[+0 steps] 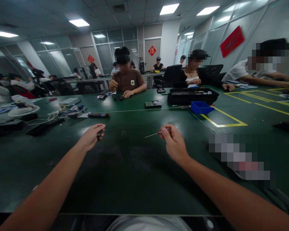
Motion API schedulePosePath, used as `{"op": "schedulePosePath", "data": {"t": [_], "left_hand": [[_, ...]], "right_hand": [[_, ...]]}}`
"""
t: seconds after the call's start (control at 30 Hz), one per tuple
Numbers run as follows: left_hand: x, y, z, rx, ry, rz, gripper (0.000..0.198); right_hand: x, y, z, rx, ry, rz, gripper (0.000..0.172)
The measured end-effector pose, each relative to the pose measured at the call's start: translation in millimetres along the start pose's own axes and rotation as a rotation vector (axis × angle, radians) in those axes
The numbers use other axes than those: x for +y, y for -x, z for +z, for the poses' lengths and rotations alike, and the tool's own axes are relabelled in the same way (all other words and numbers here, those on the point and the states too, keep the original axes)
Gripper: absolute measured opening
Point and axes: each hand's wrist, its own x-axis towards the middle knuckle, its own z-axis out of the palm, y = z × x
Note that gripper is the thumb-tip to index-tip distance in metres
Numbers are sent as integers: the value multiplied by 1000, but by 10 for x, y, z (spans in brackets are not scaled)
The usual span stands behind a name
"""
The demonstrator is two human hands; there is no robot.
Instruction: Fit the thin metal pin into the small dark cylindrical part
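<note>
My right hand is closed around the handle of a thin screwdriver. Its bare metal shaft points left, above the green table; most of the handle is hidden by my fingers. To the left, the fingers of my left hand are curled round a small dark piece, whose kind I cannot make out. The two hands are apart, and the screwdriver tip touches nothing.
Ahead lie a hard drive, a blue bin and a long black tray. A dark cylindrical tool and white cables are at left. Across the table sits a person in a brown shirt. Yellow tape marks the right side.
</note>
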Motion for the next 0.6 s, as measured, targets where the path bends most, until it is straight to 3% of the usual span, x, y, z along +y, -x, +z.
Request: {"op": "schedulePosePath", "data": {"t": [0.17,0.37,0.5,0.6], "left_hand": [[125,130,-543,223,147,-34,20],[180,279,-1189,554,162,-11,14],[207,433,-1495,718,144,-3,20],[212,538,-1661,760,108,7,23]], "right_hand": [[13,0,11,-14,4,11,19],[9,9,16,-28,-18,17,19],[6,8,16,-36,-19,23,20],[12,5,22,-35,-8,28,20]]}}
